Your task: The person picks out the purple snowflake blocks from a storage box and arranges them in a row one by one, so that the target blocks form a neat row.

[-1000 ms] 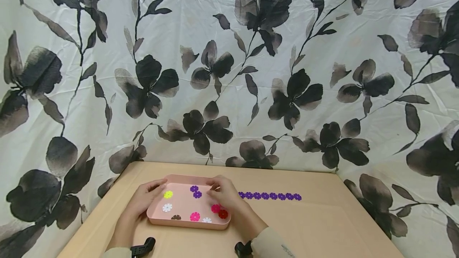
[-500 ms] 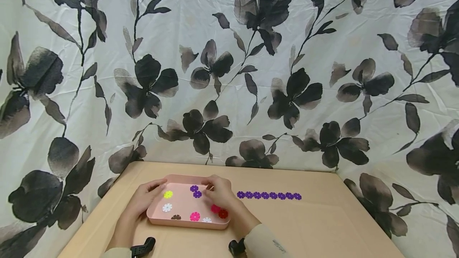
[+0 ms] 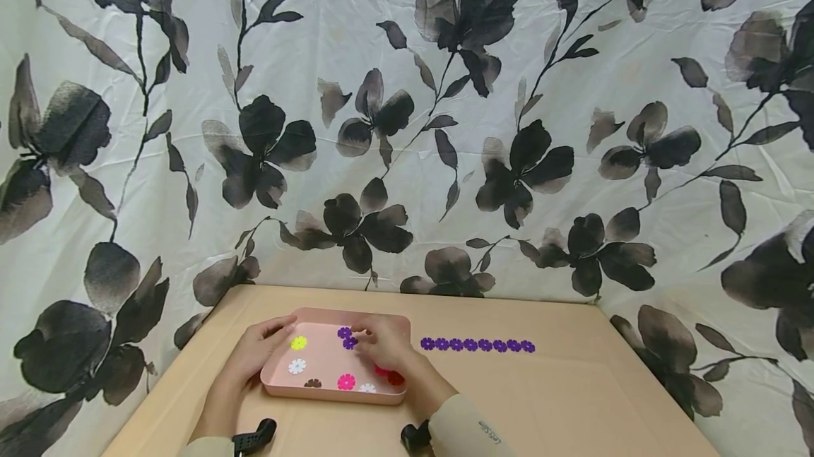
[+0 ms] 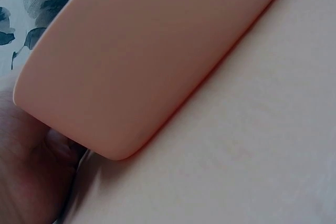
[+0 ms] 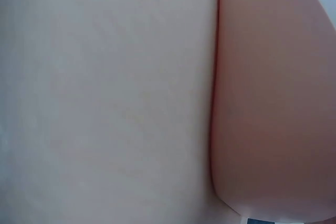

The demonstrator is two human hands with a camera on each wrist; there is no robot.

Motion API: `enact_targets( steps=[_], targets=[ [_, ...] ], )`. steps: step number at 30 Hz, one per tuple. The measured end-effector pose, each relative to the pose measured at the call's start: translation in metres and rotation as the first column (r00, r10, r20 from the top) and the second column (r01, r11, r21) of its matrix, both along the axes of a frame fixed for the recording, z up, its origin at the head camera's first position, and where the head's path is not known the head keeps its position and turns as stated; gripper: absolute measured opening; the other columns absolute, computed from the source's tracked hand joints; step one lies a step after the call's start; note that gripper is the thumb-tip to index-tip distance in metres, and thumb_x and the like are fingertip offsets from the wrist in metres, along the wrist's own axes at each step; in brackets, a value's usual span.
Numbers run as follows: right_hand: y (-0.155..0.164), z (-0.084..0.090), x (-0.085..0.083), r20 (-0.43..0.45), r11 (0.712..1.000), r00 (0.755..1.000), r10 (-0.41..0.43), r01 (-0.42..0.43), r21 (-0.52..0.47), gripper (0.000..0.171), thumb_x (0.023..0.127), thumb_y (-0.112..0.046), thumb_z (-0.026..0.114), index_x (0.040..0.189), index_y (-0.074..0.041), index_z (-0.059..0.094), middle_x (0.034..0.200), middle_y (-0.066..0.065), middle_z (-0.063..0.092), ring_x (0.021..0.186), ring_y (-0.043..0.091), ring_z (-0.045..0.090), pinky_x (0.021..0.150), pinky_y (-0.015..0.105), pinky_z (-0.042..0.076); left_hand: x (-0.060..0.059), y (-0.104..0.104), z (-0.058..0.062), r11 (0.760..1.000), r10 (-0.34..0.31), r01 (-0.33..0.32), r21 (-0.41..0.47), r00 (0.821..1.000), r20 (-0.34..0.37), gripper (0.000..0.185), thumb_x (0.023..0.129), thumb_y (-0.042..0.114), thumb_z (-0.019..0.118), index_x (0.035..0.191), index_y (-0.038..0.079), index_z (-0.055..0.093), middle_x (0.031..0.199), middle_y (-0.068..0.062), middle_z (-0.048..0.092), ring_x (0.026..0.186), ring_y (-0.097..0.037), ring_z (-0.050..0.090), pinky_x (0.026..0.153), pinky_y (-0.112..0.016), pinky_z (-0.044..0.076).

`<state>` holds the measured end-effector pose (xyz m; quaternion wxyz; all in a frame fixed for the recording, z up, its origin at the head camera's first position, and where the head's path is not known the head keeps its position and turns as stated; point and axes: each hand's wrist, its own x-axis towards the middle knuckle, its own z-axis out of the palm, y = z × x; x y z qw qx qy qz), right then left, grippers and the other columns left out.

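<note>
You have open bench [image 3: 572, 400] on your right; only the purple row [image 3: 477, 345] crosses it beside the pink tray [image 3: 331, 393].

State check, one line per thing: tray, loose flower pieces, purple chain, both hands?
Pink tray: flat on table, holding loose pieces.
Loose flower pieces: scattered in tray, unjoined.
Purple chain: laid straight on table, right of tray.
Left hand: grips tray's left edge.
Right hand: fingertips at purple pieces; grip unclear.

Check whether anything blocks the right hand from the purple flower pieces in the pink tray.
Nothing visible does. The right hand is over the pink tray, fingertips right at the purple flower pieces. The other flower pieces lie nearer the tray's front and left.
</note>
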<state>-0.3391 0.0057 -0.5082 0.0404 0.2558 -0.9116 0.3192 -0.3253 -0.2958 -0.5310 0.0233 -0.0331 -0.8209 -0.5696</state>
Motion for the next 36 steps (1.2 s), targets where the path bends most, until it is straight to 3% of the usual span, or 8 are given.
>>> enact_targets(
  steps=[5,13,23,36],
  targets=[
    [0.0007,-0.0026,0.0002,0.003,0.993,0.997,0.076,-0.076,0.089,0.037,0.095,-0.021,0.077,0.132,-0.021,0.073,0.128,-0.007,0.071,0.119,0.013,0.061,0.106,0.037,0.054,0.0007,0.0018,-0.0013,1.000,0.000,0.000,0.006,1.000,0.003,0.050,0.108,0.038,0.058,0.150,0.012,0.057,0.159,-0.017,0.049,0.149,-0.038,0.043,0.120,-0.056,0.039],
    [0.0017,-0.0053,0.0020,0.026,0.990,0.995,0.098,-0.100,0.103,0.034,0.095,-0.023,0.077,0.129,-0.024,0.075,0.116,-0.009,0.071,0.099,0.004,0.051,0.084,0.020,0.049,0.0003,0.0009,-0.0014,1.000,-0.010,0.010,0.021,1.000,0.008,0.050,0.108,0.036,0.058,0.151,0.012,0.056,0.160,-0.017,0.048,0.151,-0.039,0.040,0.122,-0.057,0.036],
    [0.0004,-0.0048,0.0049,-0.008,0.981,0.997,0.075,-0.072,0.181,0.035,0.096,-0.027,0.076,0.130,-0.027,0.073,0.123,-0.010,0.068,0.104,0.005,0.048,0.089,0.022,0.048,0.0000,0.0003,-0.0009,1.000,-0.006,0.006,0.019,1.000,0.004,0.050,0.107,0.036,0.058,0.151,0.012,0.056,0.160,-0.016,0.048,0.151,-0.038,0.041,0.122,-0.056,0.037],
    [-0.0016,-0.0043,0.0031,0.008,0.989,0.997,0.071,-0.071,0.133,0.019,0.093,-0.013,0.078,0.110,-0.020,0.080,0.098,-0.008,0.066,0.091,0.005,0.050,0.082,0.020,0.049,0.0010,-0.0004,0.0006,1.000,-0.013,0.013,0.018,1.000,0.006,0.051,0.107,0.037,0.059,0.151,0.011,0.056,0.161,-0.017,0.047,0.152,-0.039,0.039,0.122,-0.057,0.035]
  ],
)
